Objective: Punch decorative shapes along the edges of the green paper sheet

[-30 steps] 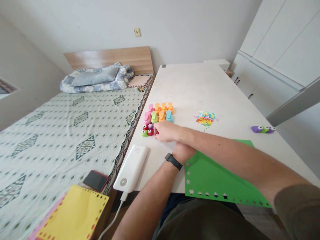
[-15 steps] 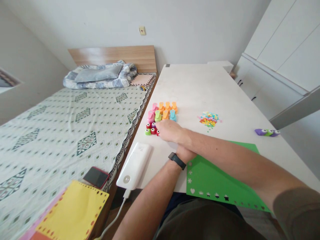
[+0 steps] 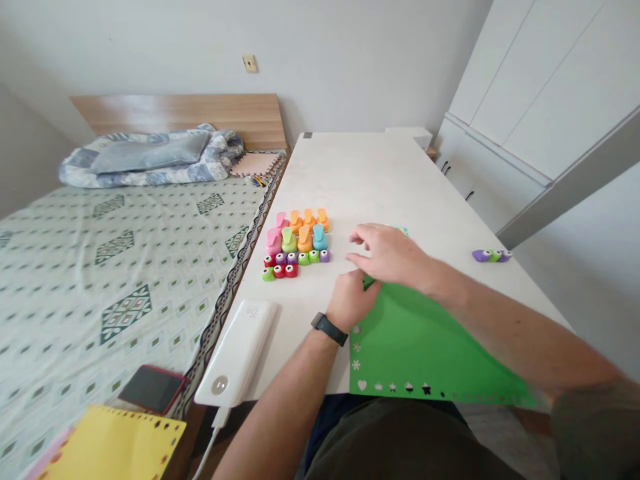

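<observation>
My right hand hovers over the white table with its fingers spread and nothing in it, just right of a cluster of small coloured paper punches. My left hand, with a black watch at the wrist, rests closed at the top left corner of a green sheet; whether it pinches the corner I cannot make out. The green sheet has punched shapes along its near edge. The right hand hides most of a pile of coloured paper bits.
Three punches in purple and green lie at the table's right edge. A white power bank with a cable sits near the front left corner. A bed lies left, with a phone and a yellow sheet. White cabinets stand right.
My right hand has left the small punches and moved right and up, opening its fingers. More small punches now show in the row. The view has swung to the right.
</observation>
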Tool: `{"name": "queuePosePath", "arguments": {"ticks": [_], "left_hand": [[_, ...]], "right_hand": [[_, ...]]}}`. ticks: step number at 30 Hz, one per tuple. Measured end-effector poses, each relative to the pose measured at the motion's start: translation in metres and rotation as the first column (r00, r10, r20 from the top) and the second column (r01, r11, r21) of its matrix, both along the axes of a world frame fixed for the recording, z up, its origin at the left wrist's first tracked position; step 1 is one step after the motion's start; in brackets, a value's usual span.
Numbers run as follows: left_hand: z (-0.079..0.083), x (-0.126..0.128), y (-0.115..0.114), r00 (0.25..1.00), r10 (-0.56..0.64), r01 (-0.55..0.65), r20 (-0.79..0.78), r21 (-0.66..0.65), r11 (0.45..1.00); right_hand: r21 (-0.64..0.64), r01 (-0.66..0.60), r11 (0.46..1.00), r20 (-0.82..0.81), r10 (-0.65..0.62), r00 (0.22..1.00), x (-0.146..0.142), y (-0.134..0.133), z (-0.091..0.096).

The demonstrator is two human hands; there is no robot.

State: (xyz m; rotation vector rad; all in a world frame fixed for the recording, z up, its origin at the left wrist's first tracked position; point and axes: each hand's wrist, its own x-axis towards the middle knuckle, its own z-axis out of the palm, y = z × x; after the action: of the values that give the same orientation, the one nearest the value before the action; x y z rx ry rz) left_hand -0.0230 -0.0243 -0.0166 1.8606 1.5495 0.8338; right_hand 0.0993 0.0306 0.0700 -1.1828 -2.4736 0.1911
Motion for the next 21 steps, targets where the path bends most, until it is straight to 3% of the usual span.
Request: {"name": "queuePosePath", "arguments": {"ticks": [3,6,8,10,14,18,21], "left_hand": [[-0.001,0.002,-0.002,0.998,-0.047,0.047,0.040,0.014,0.999],[0.000,0.001,-0.002,0.998,-0.034,0.033,0.051,0.020,0.999],[0.001,0.000,-0.002,0.998,-0.031,0.030,0.051,0.023,0.999],[0.001,0.001,-0.001,0.998,-0.030,0.029,0.049,0.025,0.999],[0.002,0.001,0.000,0.999,-0.027,0.026,0.037,0.027,0.999],[0.003,0.001,0.001,0.999,-0.033,0.032,0.041,0.012,0.999],[0.010,0.001,0.004,0.998,-0.042,0.042,0.044,-0.012,0.999]], "right_hand": [[-0.013,0.222,0.975,0.133,-0.219,0.967,0.085,0.028,-0.008],[0.017,0.412,0.911,0.320,-0.396,0.861,0.177,0.053,-0.024],[0.027,0.481,0.876,0.444,-0.442,0.780,0.230,0.060,-0.035],[0.031,0.481,0.876,0.533,-0.422,0.733,0.269,0.060,-0.047],[0.035,0.453,0.891,0.566,-0.391,0.726,0.298,0.050,-0.065],[0.050,0.450,0.892,0.529,-0.406,0.745,0.291,0.042,-0.070],[0.033,0.450,0.892,0.462,-0.413,0.785,0.271,0.037,-0.061]]}}
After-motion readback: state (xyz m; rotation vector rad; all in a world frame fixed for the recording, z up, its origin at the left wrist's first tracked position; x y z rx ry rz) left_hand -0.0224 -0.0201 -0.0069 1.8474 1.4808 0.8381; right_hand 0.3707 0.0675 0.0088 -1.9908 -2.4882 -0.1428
